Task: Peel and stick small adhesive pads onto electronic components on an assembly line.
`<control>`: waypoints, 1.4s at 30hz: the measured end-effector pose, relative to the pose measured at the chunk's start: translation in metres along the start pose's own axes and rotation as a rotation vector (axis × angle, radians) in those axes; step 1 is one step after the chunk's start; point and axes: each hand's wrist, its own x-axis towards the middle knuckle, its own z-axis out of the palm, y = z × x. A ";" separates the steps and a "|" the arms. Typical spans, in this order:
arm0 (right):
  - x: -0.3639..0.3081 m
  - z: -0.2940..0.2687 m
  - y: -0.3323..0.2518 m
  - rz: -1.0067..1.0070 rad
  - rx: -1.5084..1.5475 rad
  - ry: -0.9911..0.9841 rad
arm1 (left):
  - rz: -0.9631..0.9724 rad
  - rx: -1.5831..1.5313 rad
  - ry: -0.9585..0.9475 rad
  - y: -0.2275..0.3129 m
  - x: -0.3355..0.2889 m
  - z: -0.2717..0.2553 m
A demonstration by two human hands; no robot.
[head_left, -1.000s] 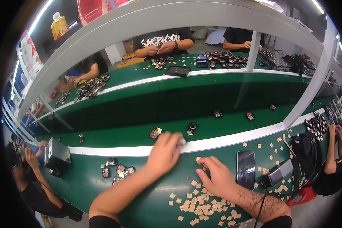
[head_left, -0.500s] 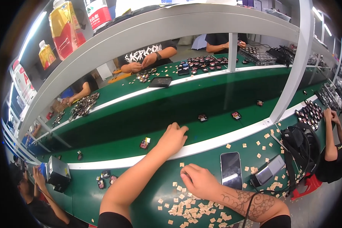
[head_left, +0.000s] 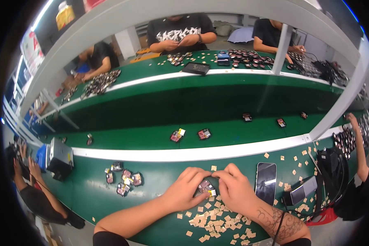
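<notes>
Close in front of me, my left hand (head_left: 187, 187) is curled round a small black electronic module (head_left: 206, 187) with a yellow and white label. My right hand (head_left: 233, 186) meets it from the other side, its thumb and fingers pressed together at the module's upper edge. Whatever the right fingertips pinch is too small to make out. Just beyond the fingertips lies a single beige square piece (head_left: 213, 168). A loose pile of the same beige squares (head_left: 217, 223) spreads on the green table below the hands.
Several similar modules (head_left: 124, 180) sit left of my hands. A phone (head_left: 266, 183) and a grey device (head_left: 301, 191) with a cable are at the right, near a black bag (head_left: 333, 168). Beyond the white rail (head_left: 184, 154), a green belt (head_left: 147, 139) carries modules. Co-workers sit around.
My left hand has come back from over the belt to meet the right hand, and a module is now between them. A module shows on the belt near where that hand was. The view has shifted.
</notes>
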 end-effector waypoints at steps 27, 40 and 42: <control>0.003 0.003 -0.012 0.141 -0.020 -0.359 | -0.046 -0.008 -0.075 -0.014 -0.029 -0.006; 0.007 -0.002 0.003 -0.116 -0.171 -0.475 | 0.068 -0.057 -0.018 -0.022 -0.039 -0.006; 0.009 0.000 0.006 -0.125 -0.042 -0.402 | 0.076 -0.022 -0.027 -0.022 -0.042 -0.006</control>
